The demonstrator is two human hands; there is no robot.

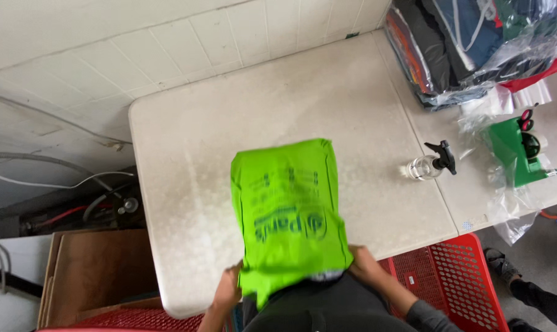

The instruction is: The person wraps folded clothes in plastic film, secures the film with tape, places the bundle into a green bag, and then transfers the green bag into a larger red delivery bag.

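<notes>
Lime-green folded garment (287, 206) with dark print lies flat on the bench (186, 154), at the middle of the near edge, its lower end hanging just over that edge. Left of the bench: brown cardboard boxes (97, 270) on the floor, cables (57, 184) along the wall. Left hand (229, 289) at the garment's near-left corner, fingers curled on the fabric edge, pinching it. Right hand (363, 261) at the near-right corner, fingers tucked under the fabric; cannot tell if they are pinching. Red plastic basket (457, 276) below the bench's near-right corner. Clear spray bottle (429, 165) with black trigger lies on its side near the right edge, well apart from the garment. Green tape dispenser (518, 150) further right on clear plastic. Stack of bagged folded clothes (469, 43) at the far-right corner. Another person's sandalled foot (500, 261) on the floor at right.
</notes>
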